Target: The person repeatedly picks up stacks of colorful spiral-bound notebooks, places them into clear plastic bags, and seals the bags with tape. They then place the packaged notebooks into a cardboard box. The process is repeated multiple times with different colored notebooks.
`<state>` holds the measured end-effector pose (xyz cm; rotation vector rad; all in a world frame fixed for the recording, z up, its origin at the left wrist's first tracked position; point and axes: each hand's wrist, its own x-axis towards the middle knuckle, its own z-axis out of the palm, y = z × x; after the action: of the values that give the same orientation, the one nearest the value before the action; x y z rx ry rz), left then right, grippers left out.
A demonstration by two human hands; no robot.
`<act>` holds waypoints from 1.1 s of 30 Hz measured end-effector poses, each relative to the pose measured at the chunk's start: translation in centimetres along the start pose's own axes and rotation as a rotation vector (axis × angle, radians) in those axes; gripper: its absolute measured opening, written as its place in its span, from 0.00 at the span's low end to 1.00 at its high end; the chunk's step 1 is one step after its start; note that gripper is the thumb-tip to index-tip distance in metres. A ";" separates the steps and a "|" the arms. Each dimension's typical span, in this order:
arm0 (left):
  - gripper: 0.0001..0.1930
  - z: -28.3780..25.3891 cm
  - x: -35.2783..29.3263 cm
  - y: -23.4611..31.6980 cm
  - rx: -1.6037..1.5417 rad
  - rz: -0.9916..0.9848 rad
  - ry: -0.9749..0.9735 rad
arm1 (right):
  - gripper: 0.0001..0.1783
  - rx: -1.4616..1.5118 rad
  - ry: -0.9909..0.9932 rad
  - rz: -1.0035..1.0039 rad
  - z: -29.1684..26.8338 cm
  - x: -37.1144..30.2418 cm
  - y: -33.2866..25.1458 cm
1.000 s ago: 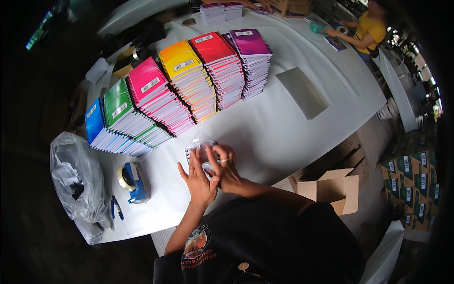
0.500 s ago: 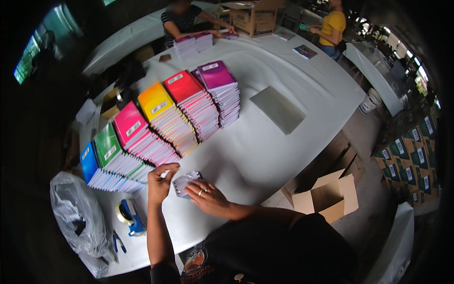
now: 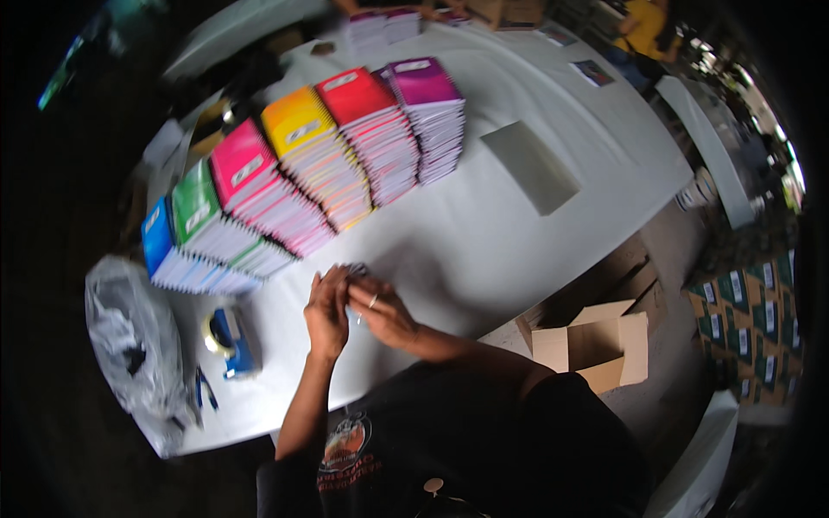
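Observation:
My left hand [image 3: 327, 312] and my right hand [image 3: 386, 313] meet above the white-covered table [image 3: 440, 250], fingers bent and pressed together. Between the fingertips a bit of a small pale lilac piece [image 3: 357, 269] shows; the hands hide most of it. Beyond them stands a slanting row of spiral notebook stacks: blue [image 3: 157, 237], green [image 3: 196, 205], pink [image 3: 242, 166], yellow [image 3: 298, 116], red [image 3: 352, 91] and purple [image 3: 425, 85]. Left of my left hand sits a blue tape dispenser [image 3: 235, 350] with a roll of tape.
Blue-handled pliers [image 3: 205, 390] and a clear plastic bag [image 3: 129, 345] lie at the left edge. A flat grey sheet [image 3: 531, 168] rests farther right. Below the table's right edge is an open carton [image 3: 550, 350]; printed boxes [image 3: 743, 319] are piled beyond. A person in yellow [image 3: 645, 30] is far right.
My hands have come together; the lilac piece, visible on the table under my right hand before, is now mostly covered between them. The whole view has shifted, with the notebooks higher in it.

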<state>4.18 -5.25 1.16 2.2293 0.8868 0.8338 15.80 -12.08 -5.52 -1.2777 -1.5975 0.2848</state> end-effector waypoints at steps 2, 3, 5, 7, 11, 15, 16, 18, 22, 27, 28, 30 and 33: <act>0.15 -0.5 -0.6 0.9 0.165 0.081 -0.061 | 0.22 0.203 0.151 0.087 0.1 0.3 -0.2; 0.16 -0.6 -1.3 1.2 0.334 0.148 -0.089 | 0.26 0.036 0.371 -0.060 -0.1 0.9 -1.2; 0.18 -0.4 -2.9 1.7 0.373 0.163 -0.032 | 0.33 0.000 0.178 -0.066 -1.3 1.6 -1.4; 0.16 0.0 -4.1 1.2 0.385 0.199 0.063 | 0.30 -0.043 0.090 -0.026 -1.3 1.1 -0.9; 0.12 -0.6 -5.0 0.6 0.260 0.165 0.195 | 0.18 -0.080 0.101 -0.126 -1.4 1.3 -0.3; 0.18 -7.5 -6.0 -3.4 0.527 0.060 0.621 | 0.12 -0.064 0.164 -0.167 -1.6 1.8 -0.2; 0.21 -10.3 -7.4 -5.7 0.455 -0.197 0.748 | 0.13 -0.065 0.167 -0.159 -1.5 1.9 -0.3; 0.21 -15.1 -13.4 -12.3 0.798 -0.844 0.691 | 0.13 -0.041 0.160 -0.140 -1.3 2.1 -0.8; 0.31 -14.0 -15.5 -14.1 -0.210 -1.102 0.689 | 0.09 -0.091 0.180 -0.123 -0.9 2.0 -0.6; 0.28 -16.9 -14.3 -14.0 -0.350 -1.219 0.575 | 0.08 -0.141 0.128 -0.155 -1.1 1.9 -0.7; 0.26 -17.8 -13.3 -13.2 -0.294 -1.235 0.433 | 0.09 -0.150 0.120 -0.162 -1.1 1.9 -0.7; 0.22 -18.9 -12.0 -12.7 -0.161 -1.249 0.231 | 0.09 -0.167 0.109 -0.177 -1.2 2.0 -0.6; 0.20 -19.4 -13.4 -14.8 -0.240 -1.246 0.128 | 0.10 -0.166 0.108 -0.204 -1.0 2.0 -0.5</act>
<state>-23.13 -0.73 -1.44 1.0368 1.7888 0.4049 16.50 -10.99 -3.66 -1.2199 -1.6691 -0.0446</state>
